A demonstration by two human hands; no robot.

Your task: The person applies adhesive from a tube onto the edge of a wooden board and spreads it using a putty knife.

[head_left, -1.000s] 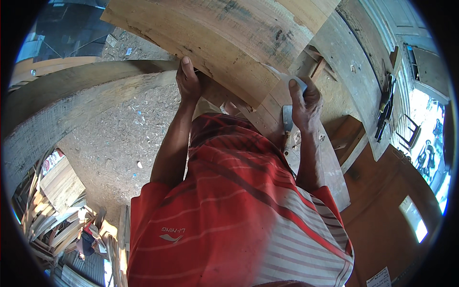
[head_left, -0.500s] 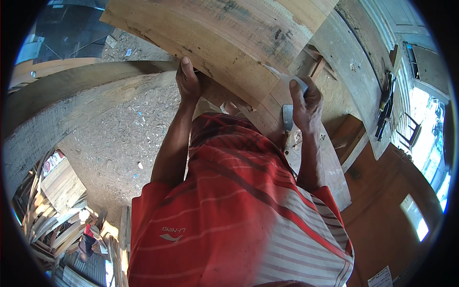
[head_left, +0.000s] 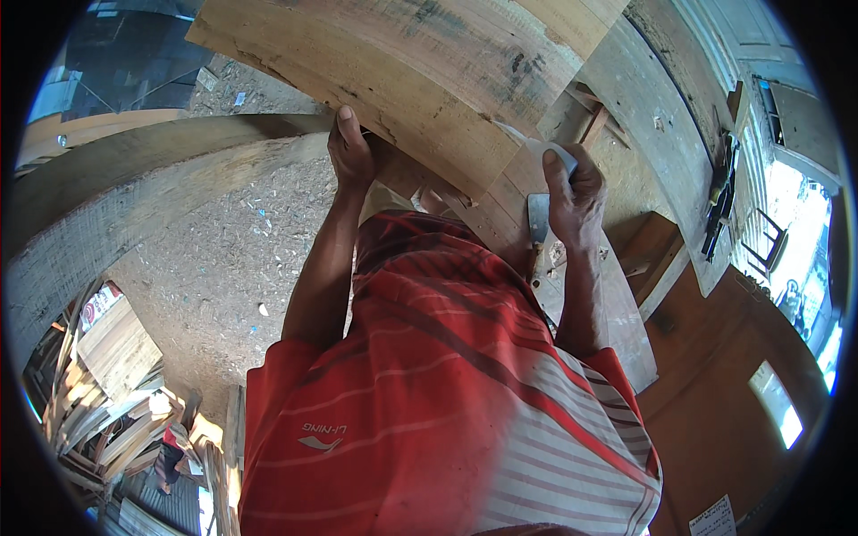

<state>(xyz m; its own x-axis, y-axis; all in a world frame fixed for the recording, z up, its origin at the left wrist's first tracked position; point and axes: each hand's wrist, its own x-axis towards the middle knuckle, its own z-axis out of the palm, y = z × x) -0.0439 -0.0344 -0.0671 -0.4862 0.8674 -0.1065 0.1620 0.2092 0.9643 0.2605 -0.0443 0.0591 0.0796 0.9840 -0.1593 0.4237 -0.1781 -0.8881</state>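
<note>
Left hand (head_left: 351, 156) is gripping the near edge of the wood panel (head_left: 420, 76); right hand (head_left: 576, 192) is clutching a pale item (head_left: 567, 159) by its right end. Panel's sitting ahead, long axis unclear, near edge slanting far-left to near-right, tan, dark-stained. Grey worktop (head_left: 643, 89) is flanking right; debris-strewn floor (head_left: 223, 241) is spreading left.

On chest of your red short-sleeved fabric shirt with white and dark stripes (head_left: 402, 384): small white logo (head_left: 320, 442), curved mark with short line of capital letters, upside down in view; at lower right, white rectangular paper sheet (head_left: 713, 518) bearing rows of dark writing, too small to read; at left, white-and-red printed piece (head_left: 96, 305), unreadable.
</note>
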